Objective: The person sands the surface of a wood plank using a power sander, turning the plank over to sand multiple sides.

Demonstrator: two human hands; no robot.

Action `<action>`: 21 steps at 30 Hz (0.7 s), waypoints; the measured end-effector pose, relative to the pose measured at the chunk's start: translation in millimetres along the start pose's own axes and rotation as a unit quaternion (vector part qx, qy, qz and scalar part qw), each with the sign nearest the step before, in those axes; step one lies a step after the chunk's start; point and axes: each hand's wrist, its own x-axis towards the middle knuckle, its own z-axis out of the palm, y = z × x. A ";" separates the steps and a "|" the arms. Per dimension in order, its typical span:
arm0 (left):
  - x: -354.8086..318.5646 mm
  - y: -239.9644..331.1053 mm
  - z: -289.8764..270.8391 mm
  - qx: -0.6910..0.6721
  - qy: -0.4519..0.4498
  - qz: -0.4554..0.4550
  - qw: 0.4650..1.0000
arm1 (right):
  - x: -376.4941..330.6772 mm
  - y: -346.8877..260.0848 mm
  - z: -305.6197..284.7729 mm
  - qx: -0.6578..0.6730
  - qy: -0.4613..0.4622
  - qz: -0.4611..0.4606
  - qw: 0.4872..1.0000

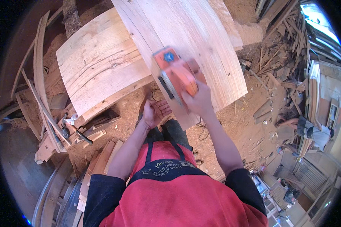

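An orange electric hand planer (176,73) with a blue knob lies on a wide pale wooden board (204,41), slanting along its left part. My right hand (200,100) is closed around the planer's rear handle. My left hand (156,112) is beside the board's near left edge, palm up with its fingers stretched out and nothing in it. Whether its fingertips touch the board's edge, I cannot tell. Under the wide board, crosswise, is another pale wooden panel (102,62) with dark grain cracks. The planer is slightly blurred.
Scrap wood (282,53) is heaped at the right. Long thin wooden strips (39,72) lean at the left, near a black-handled tool (81,135). Stacked planks (100,162) lie at the lower left. Shavings cover the floor (231,140), and a dark cord (204,130) hangs by the board's near end.
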 end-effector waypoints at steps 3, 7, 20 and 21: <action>-2.7 1.4 -5.4 -0.030 -0.006 -0.006 1.000 | 85.0 -28.6 31.6 -0.020 0.028 -0.078 0.996; 4.8 -3.2 -3.9 -0.017 0.020 -0.007 1.000 | 148.6 -48.8 35.3 -0.062 0.016 -0.077 0.995; 7.9 -4.4 -9.2 0.002 -0.030 0.041 0.999 | -251.2 81.3 -95.8 -0.017 -0.034 0.145 0.989; 7.1 -4.6 -7.8 0.021 -0.008 0.046 0.999 | -258.6 79.2 -98.7 -0.011 -0.045 0.168 0.985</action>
